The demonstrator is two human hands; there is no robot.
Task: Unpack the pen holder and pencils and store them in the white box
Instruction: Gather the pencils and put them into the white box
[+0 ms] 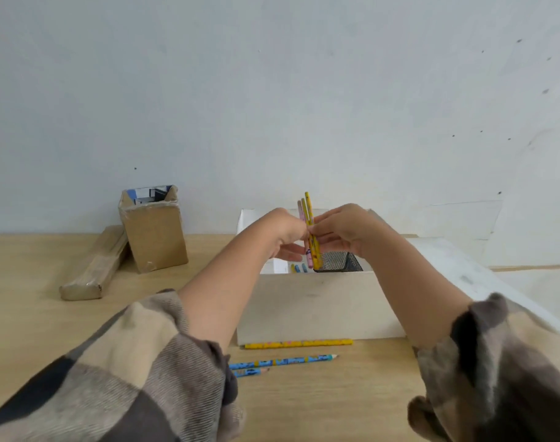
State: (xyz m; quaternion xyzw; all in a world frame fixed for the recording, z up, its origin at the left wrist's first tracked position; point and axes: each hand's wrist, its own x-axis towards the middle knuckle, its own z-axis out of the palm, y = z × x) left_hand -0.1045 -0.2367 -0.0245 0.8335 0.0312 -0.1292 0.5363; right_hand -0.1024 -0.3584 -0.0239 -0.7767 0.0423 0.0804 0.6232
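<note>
1. Both hands, left hand [283, 232] and right hand [345, 229], pinch a small bundle of pencils [310, 228] upright above the pen holder [337, 261] inside the white box [317, 306].
2. Light, stiff and likely slick, the pencils are best gripped mid-shaft.

open cardboard box [156, 232] and long wrapped, perhaps cardboard, package [95, 266]

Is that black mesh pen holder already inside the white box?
Yes. The pen holder stands upright inside the white box, its rim showing just above the front wall.
</note>
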